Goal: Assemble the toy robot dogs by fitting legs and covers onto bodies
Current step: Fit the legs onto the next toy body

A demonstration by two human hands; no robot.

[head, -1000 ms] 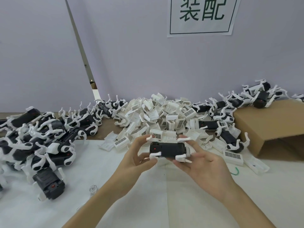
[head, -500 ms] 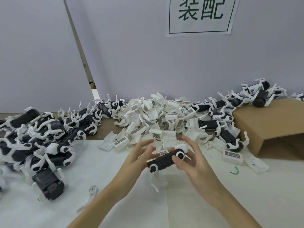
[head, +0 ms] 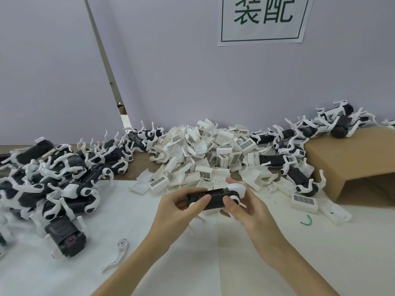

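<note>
Both hands hold a black toy dog body (head: pixel 214 197) with white legs just above the white table sheet (head: pixel 277 263), at the centre. My left hand (head: pixel 179 207) grips its left end, thumb on the near side and fingers over the top. My right hand (head: pixel 245 208) grips the right end, where a white hip joint (head: pixel 236 189) shows. The body lies level, and its white legs hang below, partly hidden by my hands. A heap of white covers (head: pixel 205 159) with barcode labels lies right behind.
Several black-and-white dogs are piled at the left (head: pixel 49 180). More lie at the back right (head: pixel 299 150), some on a cardboard box (head: pixel 352 159). A loose white leg (head: pixel 118 253) lies on the sheet near my left forearm. A green twist (head: pixel 306 221) lies at the right.
The dog body has been turned over in my hands, from legs pointing outward to legs hanging down. Both hands have closed back round its ends, after the left had opened briefly.
</note>
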